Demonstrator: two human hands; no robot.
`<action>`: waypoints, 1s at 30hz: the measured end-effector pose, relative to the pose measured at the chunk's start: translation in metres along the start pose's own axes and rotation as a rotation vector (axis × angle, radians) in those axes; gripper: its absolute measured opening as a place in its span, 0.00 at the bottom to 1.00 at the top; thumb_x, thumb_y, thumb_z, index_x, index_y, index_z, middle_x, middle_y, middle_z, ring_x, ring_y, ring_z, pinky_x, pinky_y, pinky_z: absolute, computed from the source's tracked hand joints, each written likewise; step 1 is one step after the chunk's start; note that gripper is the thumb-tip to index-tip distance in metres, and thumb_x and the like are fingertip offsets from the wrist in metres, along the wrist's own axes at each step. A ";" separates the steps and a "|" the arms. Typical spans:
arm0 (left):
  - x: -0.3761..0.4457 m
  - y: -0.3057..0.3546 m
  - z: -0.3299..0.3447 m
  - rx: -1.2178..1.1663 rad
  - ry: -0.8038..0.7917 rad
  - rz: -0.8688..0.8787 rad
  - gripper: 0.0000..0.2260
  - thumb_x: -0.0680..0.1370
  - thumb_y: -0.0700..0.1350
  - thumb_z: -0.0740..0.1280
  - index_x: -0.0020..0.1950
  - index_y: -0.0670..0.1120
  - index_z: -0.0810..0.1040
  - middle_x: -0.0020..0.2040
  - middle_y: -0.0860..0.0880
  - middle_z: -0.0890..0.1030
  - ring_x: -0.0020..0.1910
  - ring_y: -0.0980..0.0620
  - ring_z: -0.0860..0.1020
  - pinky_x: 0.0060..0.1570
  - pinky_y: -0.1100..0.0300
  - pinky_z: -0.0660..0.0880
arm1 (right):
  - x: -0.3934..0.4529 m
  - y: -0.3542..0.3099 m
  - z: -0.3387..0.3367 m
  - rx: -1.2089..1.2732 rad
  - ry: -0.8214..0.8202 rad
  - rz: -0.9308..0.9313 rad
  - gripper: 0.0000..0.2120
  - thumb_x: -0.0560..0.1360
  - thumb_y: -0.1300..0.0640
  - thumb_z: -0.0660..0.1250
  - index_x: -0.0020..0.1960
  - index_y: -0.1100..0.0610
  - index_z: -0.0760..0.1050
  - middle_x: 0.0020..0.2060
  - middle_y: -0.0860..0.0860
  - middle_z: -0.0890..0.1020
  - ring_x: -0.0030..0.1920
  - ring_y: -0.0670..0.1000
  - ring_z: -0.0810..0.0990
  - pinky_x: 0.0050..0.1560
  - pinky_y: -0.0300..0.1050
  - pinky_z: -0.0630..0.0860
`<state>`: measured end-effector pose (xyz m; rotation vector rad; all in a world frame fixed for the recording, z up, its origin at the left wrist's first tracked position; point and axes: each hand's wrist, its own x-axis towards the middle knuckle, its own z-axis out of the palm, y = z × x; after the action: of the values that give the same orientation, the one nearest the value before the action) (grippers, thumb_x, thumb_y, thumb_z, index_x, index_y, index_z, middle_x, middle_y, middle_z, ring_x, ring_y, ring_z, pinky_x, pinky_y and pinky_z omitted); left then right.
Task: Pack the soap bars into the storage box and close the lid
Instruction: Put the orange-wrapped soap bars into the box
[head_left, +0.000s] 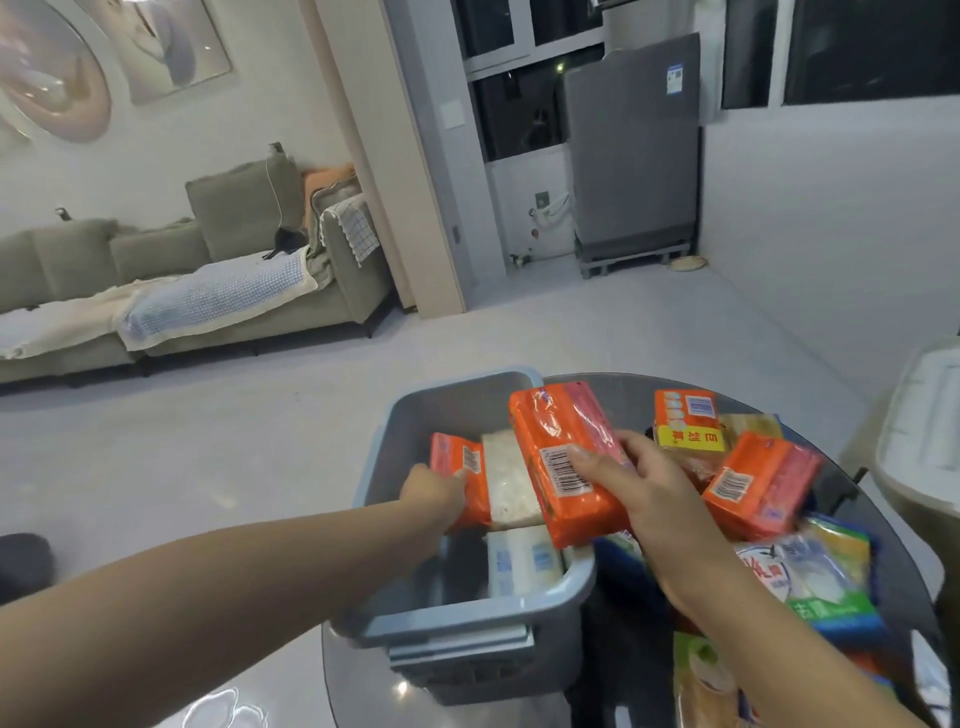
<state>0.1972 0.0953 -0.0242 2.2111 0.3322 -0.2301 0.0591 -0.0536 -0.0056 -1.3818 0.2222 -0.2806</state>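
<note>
Packing under way, judged about midway. Left hand (434, 491) down inside the grey storage box (415, 631), fingers curled round a small orange soap bar (460, 480) stood on edge against the left wall. Right hand (636, 491) gripping a larger orange soap pack (563, 462), thumb on the barcode, held just above the box's right rim and tilted. Next move, probably: lowering that pack into the free space at the far end, narrow side down to fit beside the others. Inside the box already: a white wrapped bar (511, 486) touching the small orange one, and a pale blue-and-white bar (524, 566) near the front wall. Box set at the left edge of the dark glass table (623, 675). Waiting at the table's right side: another orange pack (758, 486), a yellow-labelled orange bar (685, 418), and green and blue packs (821, 582). No lid clearly seen; closing not yet begun.
</note>
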 end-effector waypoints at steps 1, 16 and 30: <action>0.002 -0.001 0.002 0.026 -0.002 0.010 0.21 0.79 0.49 0.63 0.68 0.40 0.66 0.64 0.40 0.75 0.60 0.41 0.76 0.53 0.53 0.74 | 0.000 0.000 0.001 0.004 -0.002 0.001 0.32 0.59 0.40 0.68 0.61 0.50 0.69 0.51 0.47 0.81 0.47 0.47 0.82 0.37 0.35 0.76; 0.002 -0.002 0.007 0.116 -0.255 0.038 0.15 0.82 0.42 0.56 0.66 0.43 0.73 0.51 0.46 0.80 0.46 0.49 0.78 0.45 0.61 0.74 | -0.006 -0.006 0.005 0.016 -0.012 0.011 0.30 0.59 0.41 0.67 0.59 0.48 0.68 0.50 0.46 0.80 0.46 0.47 0.82 0.36 0.34 0.75; -0.018 0.015 -0.013 0.002 -0.085 0.341 0.17 0.82 0.51 0.53 0.57 0.42 0.77 0.55 0.42 0.80 0.51 0.48 0.77 0.57 0.51 0.73 | -0.008 -0.010 0.007 -0.020 -0.028 -0.002 0.26 0.63 0.43 0.67 0.59 0.49 0.68 0.48 0.44 0.80 0.43 0.44 0.82 0.30 0.30 0.75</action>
<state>0.1857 0.0938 -0.0002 2.2106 -0.0933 -0.1364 0.0531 -0.0465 0.0051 -1.4050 0.2012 -0.2615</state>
